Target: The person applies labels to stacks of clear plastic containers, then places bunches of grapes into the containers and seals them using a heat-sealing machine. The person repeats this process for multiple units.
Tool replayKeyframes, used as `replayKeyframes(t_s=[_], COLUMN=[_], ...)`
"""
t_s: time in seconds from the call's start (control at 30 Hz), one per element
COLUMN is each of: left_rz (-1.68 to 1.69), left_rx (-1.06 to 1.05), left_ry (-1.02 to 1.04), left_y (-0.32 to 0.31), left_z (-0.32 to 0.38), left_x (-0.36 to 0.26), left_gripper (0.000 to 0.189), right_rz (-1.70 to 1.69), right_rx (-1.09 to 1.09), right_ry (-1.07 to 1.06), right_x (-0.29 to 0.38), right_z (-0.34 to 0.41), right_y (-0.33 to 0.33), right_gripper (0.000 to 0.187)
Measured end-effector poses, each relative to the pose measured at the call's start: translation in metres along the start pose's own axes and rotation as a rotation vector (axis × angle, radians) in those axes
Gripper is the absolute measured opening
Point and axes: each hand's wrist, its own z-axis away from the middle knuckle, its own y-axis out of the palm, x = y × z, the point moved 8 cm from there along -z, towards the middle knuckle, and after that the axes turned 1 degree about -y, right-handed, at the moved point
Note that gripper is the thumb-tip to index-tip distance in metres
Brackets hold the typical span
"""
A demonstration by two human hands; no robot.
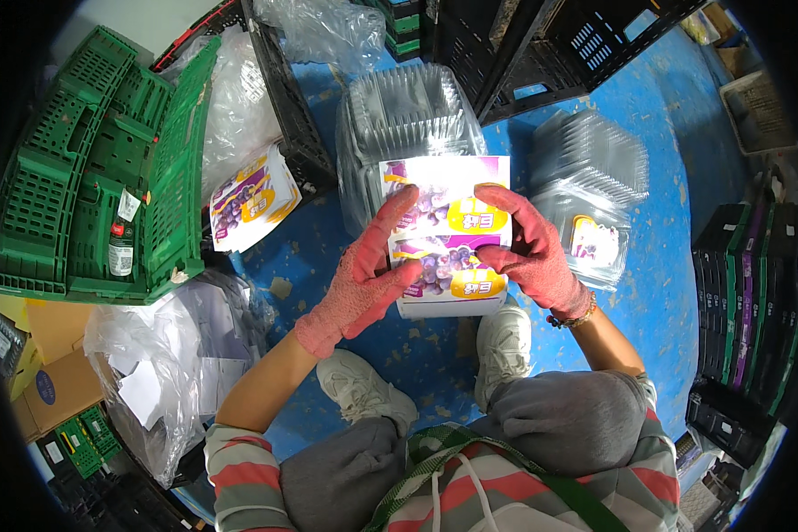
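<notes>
Both hands wear pink textured work gloves. My left hand grips the left edge of a stack of printed grape label sheets, its thumb lying over the front. My right hand holds the right edge of the same stack, fingers bent around it. Just beyond the sheets, a bagged stack of clear plastic clamshell containers stands on the floor. Right of my right hand lie more nested clear clamshells, with a labelled clamshell in front. Another pile of grape label sheets rests at the left.
Green plastic crates stand at the left, holding a small dark bottle. Below them is a clear bag with papers. Black crates stand at the top, and folded crates at the right. My shoes are on the blue floor.
</notes>
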Motion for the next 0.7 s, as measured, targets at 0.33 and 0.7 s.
replayKeyframes(t_s=[0.33, 0.7], left_rz=[-0.153, -0.165], left_rx=[-0.175, -0.081], left_ry=[-0.174, -0.454], left_y=[-0.01, -0.003], left_z=[0.008, 0.011], left_x=[-0.006, 0.017], left_gripper=[0.04, 0.037], right_rz=[0.232, 0.88], right_rx=[-0.074, 0.161], right_ry=[0.099, -0.601], right_x=[-0.037, 0.024], right_z=[-0.005, -0.011], right_y=[-0.013, 0.043], right_gripper=[0.026, 0.032])
